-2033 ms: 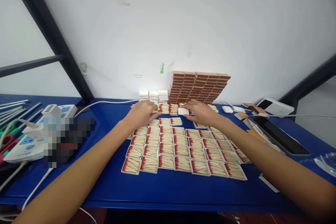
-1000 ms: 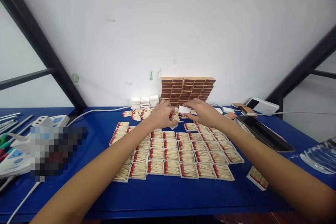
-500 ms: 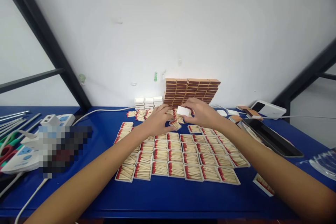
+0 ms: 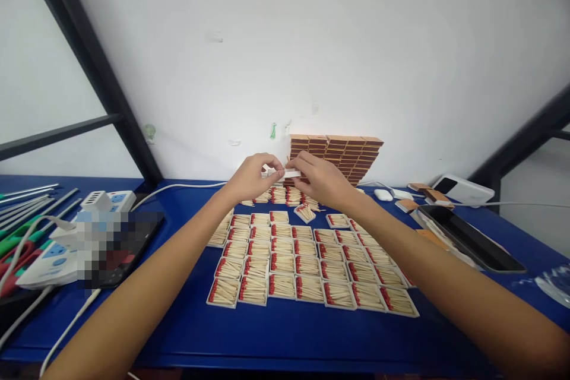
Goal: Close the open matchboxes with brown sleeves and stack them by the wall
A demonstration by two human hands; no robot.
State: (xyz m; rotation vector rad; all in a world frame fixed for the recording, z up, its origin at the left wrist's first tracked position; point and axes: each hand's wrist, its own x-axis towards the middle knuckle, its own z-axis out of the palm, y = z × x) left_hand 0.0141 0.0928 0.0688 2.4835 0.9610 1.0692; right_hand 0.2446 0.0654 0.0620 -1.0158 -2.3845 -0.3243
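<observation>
A white matchbox tray point(image 4: 293, 174) is held up level above the back of the table. My right hand point(image 4: 323, 178) grips its right side between thumb and fingers. The thumb and forefinger of my left hand point(image 4: 258, 176) are pinched together at the tray's left end; its inside is hidden from this angle. Below the hands lies a loose row of red-tipped matches point(image 4: 278, 195). A tilted tray filled with matches point(image 4: 305, 212) sits just in front of it. Nearer, several rows of filled trays point(image 4: 282, 262) cover the blue table point(image 4: 178, 332).
Brown matchbox sleeves point(image 4: 338, 157) stand stacked against the wall. At right are a tablet-like black device point(image 4: 472, 237), a white power bank point(image 4: 463, 189) and loose sleeves point(image 4: 439, 197). A power strip point(image 4: 53, 264), cables and scissors point(image 4: 22, 249) lie at left.
The right hand has raised the white tray and turned it level. My left hand has left the filled tilted tray and come up to the white one. The view has shifted slightly.
</observation>
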